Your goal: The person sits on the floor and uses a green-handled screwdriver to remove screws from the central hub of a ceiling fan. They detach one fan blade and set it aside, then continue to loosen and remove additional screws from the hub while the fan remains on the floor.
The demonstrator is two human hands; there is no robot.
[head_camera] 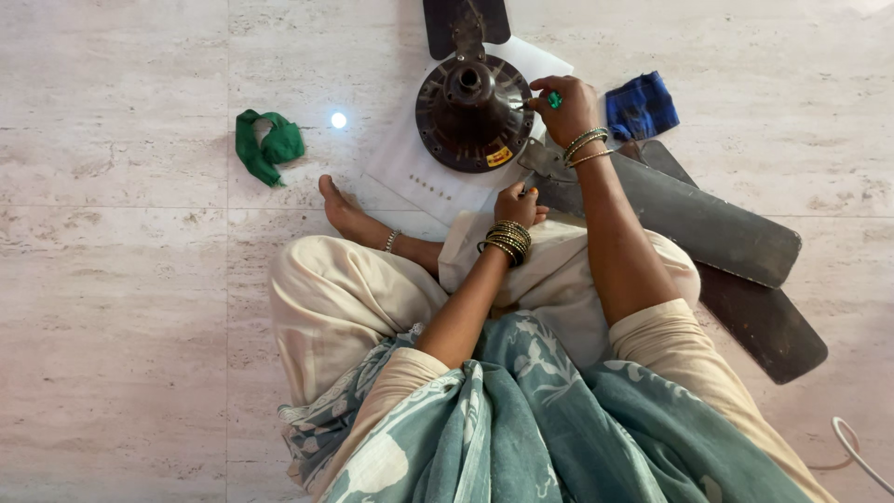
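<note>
From the head view, a ceiling fan motor (473, 114) lies on white paper (410, 172) on the floor, hub upward. Its blades (684, 219) run lengthwise toward the lower right. The right hand (562, 107) pinches a small green-handled tool (553, 99) against the motor's rim; the left hand (518, 205) is curled shut at the blade bracket (545, 160).

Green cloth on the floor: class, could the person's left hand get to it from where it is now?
Probably yes. The green cloth lies in the open on the floor, with only the bare foot between it and the left hand, which rests by the fan motor.
</note>
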